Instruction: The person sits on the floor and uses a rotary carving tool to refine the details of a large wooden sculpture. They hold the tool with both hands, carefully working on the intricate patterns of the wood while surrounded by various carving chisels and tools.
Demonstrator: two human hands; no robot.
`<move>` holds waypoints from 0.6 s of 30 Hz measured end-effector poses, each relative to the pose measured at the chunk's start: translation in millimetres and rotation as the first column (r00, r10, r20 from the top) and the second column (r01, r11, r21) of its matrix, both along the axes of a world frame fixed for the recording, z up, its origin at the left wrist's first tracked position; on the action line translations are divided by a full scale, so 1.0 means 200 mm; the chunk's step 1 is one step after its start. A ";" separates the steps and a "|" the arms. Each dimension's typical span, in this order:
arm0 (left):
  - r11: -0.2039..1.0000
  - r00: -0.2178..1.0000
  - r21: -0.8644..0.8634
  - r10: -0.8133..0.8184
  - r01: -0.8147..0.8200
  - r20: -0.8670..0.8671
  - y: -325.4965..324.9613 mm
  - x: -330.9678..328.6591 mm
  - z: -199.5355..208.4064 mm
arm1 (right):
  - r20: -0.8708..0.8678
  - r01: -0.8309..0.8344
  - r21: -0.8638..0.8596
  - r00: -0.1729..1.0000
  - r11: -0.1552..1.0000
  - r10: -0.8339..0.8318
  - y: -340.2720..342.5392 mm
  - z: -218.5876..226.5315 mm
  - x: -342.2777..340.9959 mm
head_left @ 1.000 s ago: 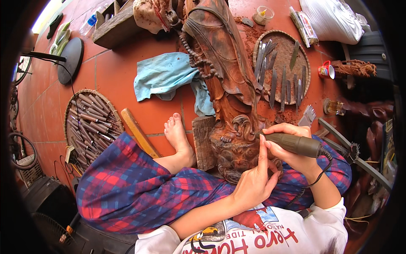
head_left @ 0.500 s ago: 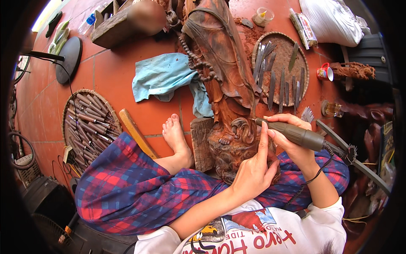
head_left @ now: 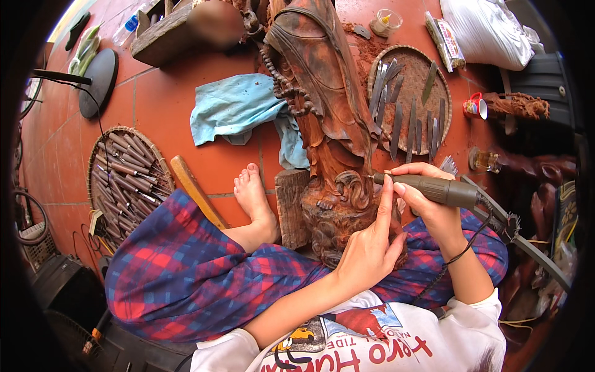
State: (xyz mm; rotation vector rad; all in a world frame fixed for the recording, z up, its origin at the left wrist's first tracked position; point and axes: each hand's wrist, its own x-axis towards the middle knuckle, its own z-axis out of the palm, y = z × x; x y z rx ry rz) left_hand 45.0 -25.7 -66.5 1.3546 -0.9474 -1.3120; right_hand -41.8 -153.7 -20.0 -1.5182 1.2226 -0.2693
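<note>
A dark reddish-brown carved wooden statue [head_left: 325,80] in draped robes lies with its base [head_left: 331,223] toward my lap. My right hand [head_left: 437,217] is closed around an olive-brown rotary carving tool [head_left: 449,191]. The tool's thin tip points left at the carved swirl above the base, and its cord hangs by my right wrist. Beside the base is my left hand [head_left: 365,254], index finger stretched up to the front of the tool and thumb apart. Some of its fingers are hidden. A worn wooden block [head_left: 292,208] props the base's left side.
At left, a woven basket [head_left: 93,186] holds many chisels, with a curved wooden mallet-like stick [head_left: 198,193] beside it. A light blue cloth [head_left: 232,111] lies by the statue. On the right are a round tray [head_left: 412,59] of flat blades, a mug [head_left: 475,108] and a glass [head_left: 486,160].
The whole view has shifted slightly. Both hands keep nearly the same pose, with the tool still at the same carved area of the statue.
</note>
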 end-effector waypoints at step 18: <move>0.999 0.998 0.029 -0.043 0.044 -0.034 0.10 -0.03 0.03 | -0.040 -0.078 -0.012 0.996 0.997 0.077 0.04 0.01 -0.06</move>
